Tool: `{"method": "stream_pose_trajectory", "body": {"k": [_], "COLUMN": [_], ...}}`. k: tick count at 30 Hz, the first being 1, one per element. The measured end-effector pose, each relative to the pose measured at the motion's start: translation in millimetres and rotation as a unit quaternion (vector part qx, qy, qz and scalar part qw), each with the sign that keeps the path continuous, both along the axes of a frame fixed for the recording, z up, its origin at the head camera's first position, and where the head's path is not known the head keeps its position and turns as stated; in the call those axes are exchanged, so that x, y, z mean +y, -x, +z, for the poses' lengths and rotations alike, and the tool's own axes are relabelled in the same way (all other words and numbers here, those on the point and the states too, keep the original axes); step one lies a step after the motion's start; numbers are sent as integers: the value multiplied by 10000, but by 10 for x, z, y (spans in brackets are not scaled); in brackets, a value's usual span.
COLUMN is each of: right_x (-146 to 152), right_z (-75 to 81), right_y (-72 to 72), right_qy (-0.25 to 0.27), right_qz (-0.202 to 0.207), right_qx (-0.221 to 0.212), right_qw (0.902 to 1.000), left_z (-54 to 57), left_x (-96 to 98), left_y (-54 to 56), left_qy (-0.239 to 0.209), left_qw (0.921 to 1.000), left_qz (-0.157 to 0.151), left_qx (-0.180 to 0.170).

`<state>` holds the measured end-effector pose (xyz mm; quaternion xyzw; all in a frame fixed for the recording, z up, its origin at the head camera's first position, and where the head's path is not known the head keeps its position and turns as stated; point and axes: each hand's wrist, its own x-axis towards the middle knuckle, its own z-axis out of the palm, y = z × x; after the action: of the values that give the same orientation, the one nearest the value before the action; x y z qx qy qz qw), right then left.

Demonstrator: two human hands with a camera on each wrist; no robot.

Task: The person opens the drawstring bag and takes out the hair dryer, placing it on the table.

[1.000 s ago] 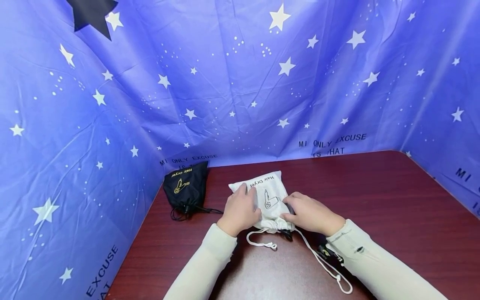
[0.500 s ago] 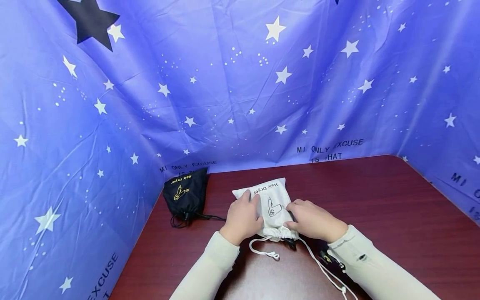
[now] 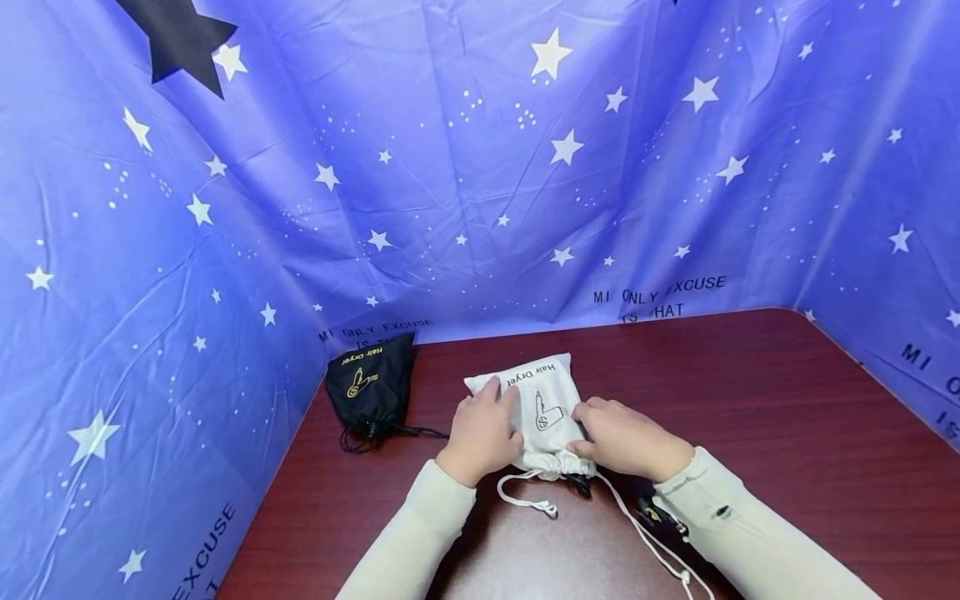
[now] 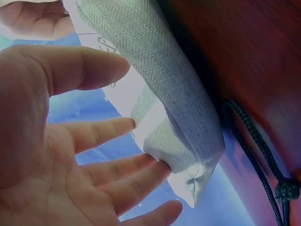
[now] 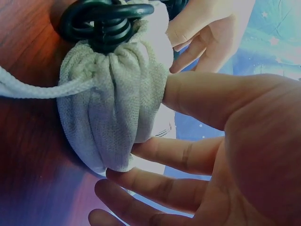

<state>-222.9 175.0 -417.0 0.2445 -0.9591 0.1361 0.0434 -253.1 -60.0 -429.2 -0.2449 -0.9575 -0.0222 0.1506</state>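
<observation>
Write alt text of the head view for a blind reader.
A person's left hand and right hand touch opposite sides of a white drawstring bag marked Hair Dryer, lying on a reddish table with a black cord at the bag's gathered mouth. A black bag with the same words lies to the left, before a blue starry cloth.

Two hands [image 3: 482, 433] [image 3: 628, 437], two bags [image 3: 547, 423] [image 3: 371, 387], one table [image 3: 720, 383]

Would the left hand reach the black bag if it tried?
Probably yes: the left hand touches the white bag, but the black bag lies left of that hand, with only a black cord between them.
</observation>
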Motion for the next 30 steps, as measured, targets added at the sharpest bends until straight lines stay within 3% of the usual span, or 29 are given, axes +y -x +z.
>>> {"method": "stream_pose_trajectory", "body": {"k": [9, 21, 30], "right_x": [40, 87, 11], "right_z": [-12, 1, 22], "right_y": [-8, -2, 24], "right_qy": [42, -40, -55], "right_qz": [-57, -64, -63], "right_qx": [-67, -33, -202], "right_qw": [10000, 10000, 9998], "left_z": [-27, -11, -33], "left_x": [61, 116, 55], "left_y": [24, -5, -12], "left_qy": [221, 343, 442], "left_qw": [9997, 9994, 9988], "left_qz": [-7, 60, 197], "left_qx": [96, -53, -77]}}
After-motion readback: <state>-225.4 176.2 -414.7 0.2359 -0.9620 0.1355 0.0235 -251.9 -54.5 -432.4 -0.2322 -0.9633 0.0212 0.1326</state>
